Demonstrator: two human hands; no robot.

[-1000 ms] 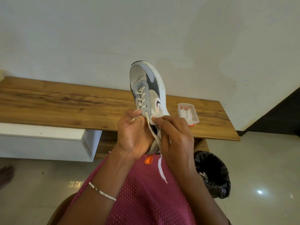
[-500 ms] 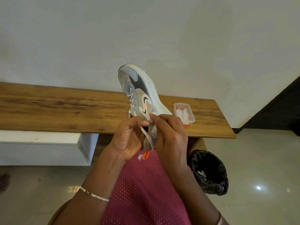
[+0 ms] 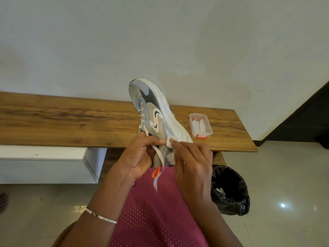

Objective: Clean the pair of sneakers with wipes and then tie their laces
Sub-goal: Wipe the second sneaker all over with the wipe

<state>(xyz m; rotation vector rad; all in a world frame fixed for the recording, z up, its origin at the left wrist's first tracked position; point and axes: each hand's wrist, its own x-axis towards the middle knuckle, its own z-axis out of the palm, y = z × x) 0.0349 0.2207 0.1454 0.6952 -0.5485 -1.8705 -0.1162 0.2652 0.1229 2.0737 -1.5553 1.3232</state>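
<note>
Head view shows one sneaker (image 3: 154, 113) held up above the lap, toe pointing away toward the wall, heel end down between the two hands. The left hand (image 3: 138, 157) is curled round the heel end and collar, likely to brace the shoe so it does not twist under the rubbing. The right hand (image 3: 194, 161) pinches a small wadded wipe (image 3: 169, 142) at its fingertips and presses it to the shoe's side just beyond the left thumb, near the white sole edge. A loose lace (image 3: 158, 152) hangs between the hands, untied, which fits wiping coming first. Beyond the right hand a clear box of wipes (image 3: 200, 125) stands on the desk (image 3: 71, 122), handy for a fresh one. Below that hand a black-lined bin (image 3: 231, 193) sits on the floor, probably for used wipes. The second sneaker is not in view.
</note>
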